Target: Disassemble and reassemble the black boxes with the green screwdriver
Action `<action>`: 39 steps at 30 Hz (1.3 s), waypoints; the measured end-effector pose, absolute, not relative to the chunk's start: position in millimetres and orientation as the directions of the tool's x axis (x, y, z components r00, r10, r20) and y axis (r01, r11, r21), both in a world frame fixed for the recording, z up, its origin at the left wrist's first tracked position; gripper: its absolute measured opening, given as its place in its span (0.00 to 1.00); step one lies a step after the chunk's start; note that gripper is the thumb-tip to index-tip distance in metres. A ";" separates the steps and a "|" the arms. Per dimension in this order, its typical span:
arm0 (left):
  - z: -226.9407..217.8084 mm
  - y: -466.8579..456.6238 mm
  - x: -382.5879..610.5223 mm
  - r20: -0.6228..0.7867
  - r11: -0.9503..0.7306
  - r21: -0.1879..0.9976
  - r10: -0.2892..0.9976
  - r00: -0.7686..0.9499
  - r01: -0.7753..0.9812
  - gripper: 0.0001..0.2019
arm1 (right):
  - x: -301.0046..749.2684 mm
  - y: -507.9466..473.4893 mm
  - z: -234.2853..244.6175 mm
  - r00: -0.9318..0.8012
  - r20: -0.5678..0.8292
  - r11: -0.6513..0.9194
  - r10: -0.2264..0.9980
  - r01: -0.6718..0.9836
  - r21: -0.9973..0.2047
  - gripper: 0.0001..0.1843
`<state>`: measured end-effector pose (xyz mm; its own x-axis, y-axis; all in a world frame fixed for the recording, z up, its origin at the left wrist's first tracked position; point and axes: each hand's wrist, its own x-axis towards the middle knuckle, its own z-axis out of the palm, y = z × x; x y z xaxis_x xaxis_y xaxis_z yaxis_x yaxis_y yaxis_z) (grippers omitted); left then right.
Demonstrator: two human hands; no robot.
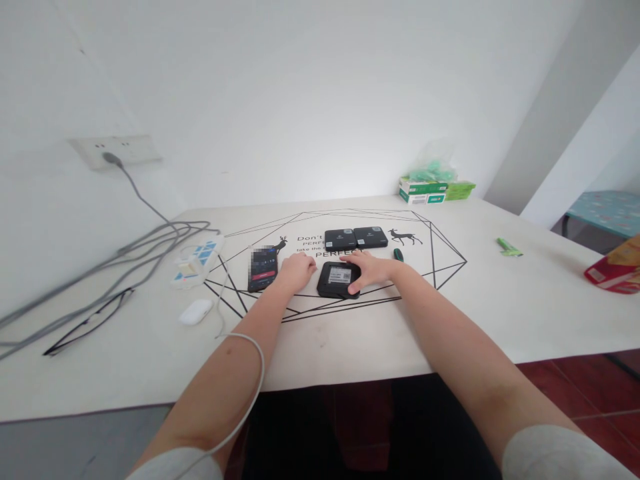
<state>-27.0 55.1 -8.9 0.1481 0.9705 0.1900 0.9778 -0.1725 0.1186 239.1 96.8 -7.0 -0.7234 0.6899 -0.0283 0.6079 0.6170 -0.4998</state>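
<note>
On my feed the right hand [373,269] lies with fingers spread flat over the right edge of a small black box [338,280], label side up near the middle of the surface [350,333]; to me that looks like pinning it still rather than gripping it. The left hand [297,270] rests just beside the box, fingers curled in on nothing, between it and a smartphone [263,270]. Two matching black boxes [340,239] sit side by side just behind, with a green-handled screwdriver [398,254] close by the right hand

Phone [263,270] left of the device [339,280], two boxes [341,239] behind, all on table [450,320].
</note>
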 end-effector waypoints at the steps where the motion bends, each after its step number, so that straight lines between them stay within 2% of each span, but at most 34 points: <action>1: -8.5 54.6 -26.8 0.173 -0.177 0.106 0.972 0.157 0.978 0.10 | 238.7 93.8 -6.0 -0.723 -0.046 0.615 0.689 0.618 -0.490 0.64; 4: -6.6 53.4 -24.0 0.152 -0.194 0.075 0.972 0.181 0.978 0.11 | 233.7 88.8 -5.7 -0.729 -0.057 0.607 0.682 0.608 -0.512 0.63; 10: -4.4 53.9 -18.7 0.144 -0.207 0.035 0.969 0.200 0.978 0.11 | 226.0 100.7 -15.7 -0.710 0.063 0.600 0.701 0.541 -0.589 0.54; 15: -9.2 52.2 -15.9 0.160 -0.217 0.060 0.965 0.205 0.974 0.11 | 228.2 109.3 -23.4 -0.710 0.080 0.600 0.700 0.523 -0.606 0.53; 18: -10.2 50.3 -16.2 0.199 -0.188 0.125 0.967 0.161 0.974 0.10 | 226.9 109.5 -28.4 -0.676 0.158 0.610 0.720 0.508 -0.608 0.43; 21: -5.7 49.5 -16.7 0.258 -0.142 0.229 0.963 0.081 0.963 0.11 | 221.7 109.2 -30.5 -0.554 0.373 0.654 0.744 0.490 -0.577 0.23; 23: -1.3 49.3 -14.6 0.288 -0.134 0.316 0.957 0.040 0.939 0.13 | 216.6 109.0 -29.1 -0.444 0.504 0.672 0.741 0.475 -0.569 0.13; 26: 2.9 47.9 -6.6 0.295 -0.171 0.437 0.955 0.039 0.883 0.13 | 207.5 106.1 -25.0 -0.368 0.592 0.697 0.717 0.390 -0.601 0.12; 29: 2.1 45.7 2.5 0.274 -0.212 0.524 0.959 0.072 0.825 0.12 | 197.8 98.2 -22.1 -0.370 0.604 0.707 0.706 0.324 -0.629 0.12; 33: -2.6 43.9 7.9 0.252 -0.219 0.609 0.965 0.076 0.763 0.13 | 189.6 85.0 -18.2 -0.417 0.560 0.695 0.716 0.348 -0.629 0.08; 39: -2.8 41.5 10.4 0.237 -0.217 0.722 0.970 0.060 0.657 0.14 | 187.2 77.2 -13.1 -0.403 0.587 0.712 0.702 0.389 -0.585 0.06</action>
<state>10.4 41.5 -2.8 0.0603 0.9697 0.2367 0.6571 -0.2170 0.7219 187.2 77.2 -13.1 -0.4033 0.7023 0.5866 0.3888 0.7119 -0.5849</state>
